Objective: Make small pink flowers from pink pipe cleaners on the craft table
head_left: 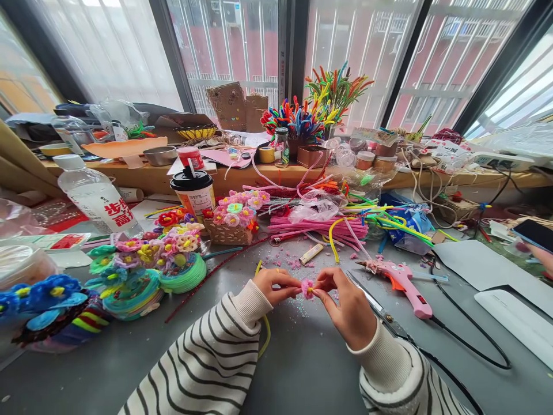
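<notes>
Fuzzy flower (307, 289), smooth plastic glue gun (404, 279), matt tabletop (313, 369).

Phone (534, 235) cropped, pink flower (307, 287) partly hidden

Hands (349, 306) pinch pink flower (307, 289) above grey table (309, 374); glue gun (405, 282) near.

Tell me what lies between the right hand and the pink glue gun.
In the head view, a slim metal tool lies between the right hand and the pink glue gun.
</notes>
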`<state>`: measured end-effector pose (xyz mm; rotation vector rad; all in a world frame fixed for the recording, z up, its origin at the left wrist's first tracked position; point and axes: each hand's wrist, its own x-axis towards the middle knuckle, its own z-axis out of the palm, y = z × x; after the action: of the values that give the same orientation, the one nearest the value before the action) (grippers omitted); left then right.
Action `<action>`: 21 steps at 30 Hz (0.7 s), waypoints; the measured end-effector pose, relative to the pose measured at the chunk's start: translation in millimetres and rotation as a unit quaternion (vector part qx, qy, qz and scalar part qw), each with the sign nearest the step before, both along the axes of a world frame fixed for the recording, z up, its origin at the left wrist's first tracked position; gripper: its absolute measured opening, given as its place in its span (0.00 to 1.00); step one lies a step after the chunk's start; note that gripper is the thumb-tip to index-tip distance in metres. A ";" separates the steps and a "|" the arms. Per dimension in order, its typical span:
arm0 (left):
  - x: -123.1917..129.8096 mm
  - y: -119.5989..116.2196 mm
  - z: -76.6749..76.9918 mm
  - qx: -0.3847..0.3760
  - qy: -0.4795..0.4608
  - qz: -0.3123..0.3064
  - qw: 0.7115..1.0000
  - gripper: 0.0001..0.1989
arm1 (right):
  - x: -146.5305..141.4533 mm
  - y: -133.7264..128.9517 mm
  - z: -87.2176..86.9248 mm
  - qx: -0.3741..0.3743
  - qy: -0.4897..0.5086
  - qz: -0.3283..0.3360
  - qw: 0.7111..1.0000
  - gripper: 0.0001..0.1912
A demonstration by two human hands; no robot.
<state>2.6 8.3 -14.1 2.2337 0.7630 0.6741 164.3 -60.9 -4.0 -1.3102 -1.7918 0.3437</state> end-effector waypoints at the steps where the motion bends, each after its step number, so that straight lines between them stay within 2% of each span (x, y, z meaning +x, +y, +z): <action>1: 0.1 -0.1 0.2 0.001 0.001 0.001 1.000 0.13 | -0.1 -0.2 0.2 -0.004 0.005 -0.001 1.000 0.08; 11: 0.6 -0.9 -0.7 0.009 0.002 0.007 1.000 0.13 | -0.2 -0.1 -0.9 -0.020 0.034 -0.001 0.999 0.08; 21: 1.6 -1.1 -3.8 0.026 0.017 0.003 1.000 0.14 | -1.4 0.0 -0.9 -0.032 0.018 -0.002 0.999 0.10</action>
<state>4.2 7.2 -17.9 2.2948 0.7776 0.6680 162.9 -60.9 -4.9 -1.3430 -1.7609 0.4242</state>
